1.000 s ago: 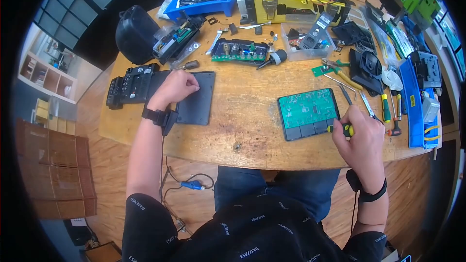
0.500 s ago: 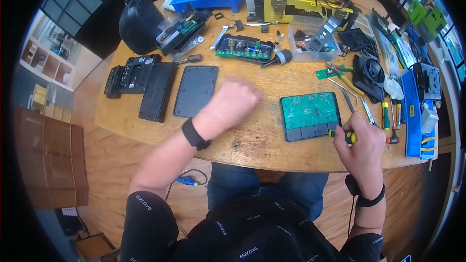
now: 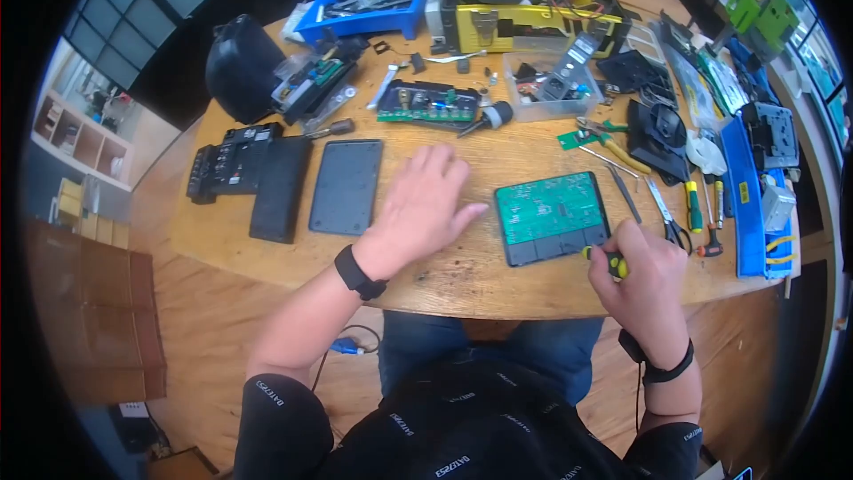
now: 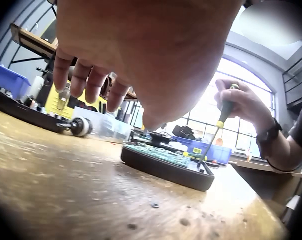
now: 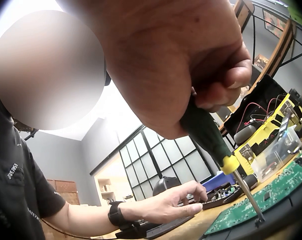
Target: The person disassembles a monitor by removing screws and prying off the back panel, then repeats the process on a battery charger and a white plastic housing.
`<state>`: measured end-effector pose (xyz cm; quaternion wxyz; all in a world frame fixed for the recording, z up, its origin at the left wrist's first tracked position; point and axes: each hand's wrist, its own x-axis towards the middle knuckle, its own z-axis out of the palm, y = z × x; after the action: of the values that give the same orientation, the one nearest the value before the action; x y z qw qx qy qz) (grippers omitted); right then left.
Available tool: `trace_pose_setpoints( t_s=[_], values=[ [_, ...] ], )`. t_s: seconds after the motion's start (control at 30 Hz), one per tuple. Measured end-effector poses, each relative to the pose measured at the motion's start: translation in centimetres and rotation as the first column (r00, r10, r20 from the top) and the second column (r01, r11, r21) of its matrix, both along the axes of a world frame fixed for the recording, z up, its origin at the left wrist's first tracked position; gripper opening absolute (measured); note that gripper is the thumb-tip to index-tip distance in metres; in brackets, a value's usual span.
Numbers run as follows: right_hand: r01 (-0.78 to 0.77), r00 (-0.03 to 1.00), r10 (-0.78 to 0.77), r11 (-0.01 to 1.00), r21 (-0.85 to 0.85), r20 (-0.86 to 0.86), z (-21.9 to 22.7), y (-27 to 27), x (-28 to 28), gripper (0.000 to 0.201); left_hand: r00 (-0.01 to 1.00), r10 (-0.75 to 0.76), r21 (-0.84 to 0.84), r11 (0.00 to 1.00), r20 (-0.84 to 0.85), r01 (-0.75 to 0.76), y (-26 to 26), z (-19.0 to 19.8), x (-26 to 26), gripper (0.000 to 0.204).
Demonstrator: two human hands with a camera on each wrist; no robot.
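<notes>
My right hand grips a screwdriver with a dark green handle and a yellow collar. In the right wrist view its metal shaft slants down, tip at the black edge beside a green circuit board. That board sits in a shallow black housing with darker panels along its near side. My left hand, fingers spread and holding nothing, is over the tabletop between the housing and a flat dark cover. In the left wrist view its palm and fingertips hang above the wood.
Left of the cover lies a black device. Behind are an opened board assembly, a clear parts box, a blue bin and a yellow case. Pliers, scissors and other screwdrivers lie at right.
My left hand has left the dark cover and moved right towards the circuit board, its fingers now spread. The right hand stays at the housing's near right corner with the screwdriver.
</notes>
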<state>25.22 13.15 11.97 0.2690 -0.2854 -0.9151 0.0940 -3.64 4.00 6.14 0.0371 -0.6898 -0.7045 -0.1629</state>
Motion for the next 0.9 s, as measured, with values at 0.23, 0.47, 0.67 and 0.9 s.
trace_pose_setpoints(
  t_s=[0.23, 0.47, 0.67, 0.9],
  values=[
    [0.017, 0.999, -0.018, 1.0, -0.016, -0.038, -0.7, 0.6, 0.7, 0.023, 0.79, 0.571, -0.107, 0.791, -0.224, -0.602, -5.0, -0.3, -6.1, 0.083],
    [0.037, 0.997, -0.037, 0.999, -0.013, -0.064, -0.8, 0.9, 1.7, 0.024, 0.66, 0.744, -0.343, 0.596, -0.105, -0.726, -6.4, -0.6, -7.9, 0.105],
    [0.045, 0.988, -0.05, 0.998, -0.033, -0.148, -1.3, 1.7, 3.8, 0.022, 0.673, 0.733, -0.313, 0.619, -0.101, -0.72, -6.0, -1.2, -8.1, 0.105],
    [0.202, 0.947, -0.219, 0.975, -0.094, -0.236, -1.9, 2.2, 7.4, 0.016, 0.751, 0.655, -0.185, 0.731, -0.08, -0.657, -6.1, -1.6, -7.9, 0.099]
  ],
)
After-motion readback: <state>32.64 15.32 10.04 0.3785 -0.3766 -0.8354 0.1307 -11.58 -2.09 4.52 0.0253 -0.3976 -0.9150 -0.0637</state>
